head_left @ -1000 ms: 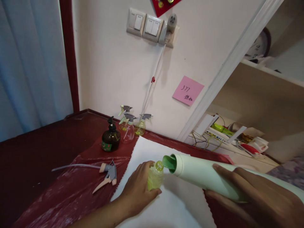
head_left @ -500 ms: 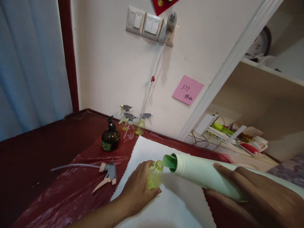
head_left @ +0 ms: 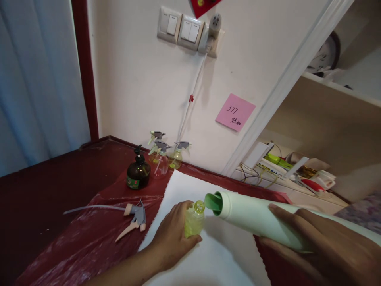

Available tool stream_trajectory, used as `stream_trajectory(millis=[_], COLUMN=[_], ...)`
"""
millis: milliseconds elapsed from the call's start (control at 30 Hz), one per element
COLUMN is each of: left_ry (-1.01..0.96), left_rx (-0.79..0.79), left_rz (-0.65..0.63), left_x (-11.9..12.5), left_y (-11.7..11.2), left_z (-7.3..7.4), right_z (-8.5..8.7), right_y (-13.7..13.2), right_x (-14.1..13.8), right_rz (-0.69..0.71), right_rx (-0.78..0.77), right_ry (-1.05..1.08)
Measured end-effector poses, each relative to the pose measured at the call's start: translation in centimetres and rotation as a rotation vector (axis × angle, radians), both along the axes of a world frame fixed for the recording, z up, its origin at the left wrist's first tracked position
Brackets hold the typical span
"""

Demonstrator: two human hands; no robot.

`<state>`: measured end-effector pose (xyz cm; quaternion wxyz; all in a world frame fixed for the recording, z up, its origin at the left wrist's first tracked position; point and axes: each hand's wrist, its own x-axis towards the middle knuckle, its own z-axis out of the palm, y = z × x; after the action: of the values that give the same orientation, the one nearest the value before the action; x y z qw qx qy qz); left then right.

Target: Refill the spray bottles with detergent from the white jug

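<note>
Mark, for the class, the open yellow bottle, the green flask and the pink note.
Open yellow bottle (head_left: 195, 223): head view, body.
Green flask (head_left: 253, 214): head view, outer side.
Pink note (head_left: 235, 113): head view, paper's middle.

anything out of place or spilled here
The grey spray head lies loose on the red sheet, while the three spray bottles farther back have theirs fitted; the yellow bottle in the left hand is open. No clear spill shows.

Glossy plastic bottle (head_left: 194, 225) at six o'clock; smooth, matt flask (head_left: 253, 214) at four; crinkled, shiny plastic sheet (head_left: 80, 248) at eight.
</note>
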<state>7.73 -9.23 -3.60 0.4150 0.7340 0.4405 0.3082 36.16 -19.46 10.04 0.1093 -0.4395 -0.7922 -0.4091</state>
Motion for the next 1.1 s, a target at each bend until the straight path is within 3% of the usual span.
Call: stream_trajectory(millis=[900,1100], left_ry=[-0.012,-0.009], left_rx=[0.005,-0.013], left_rz=[-0.006,-0.008], left_x=[-0.1,-0.2], left_y=[0.0,0.0], left_z=[0.2,0.3], right_z=[0.0,-0.2], right_y=[-0.3,-0.3], right_x=[0.3,0.6], right_rz=[-0.042,0.012], right_rx=[-0.015,-0.004], right_ry=[0.019,0.043])
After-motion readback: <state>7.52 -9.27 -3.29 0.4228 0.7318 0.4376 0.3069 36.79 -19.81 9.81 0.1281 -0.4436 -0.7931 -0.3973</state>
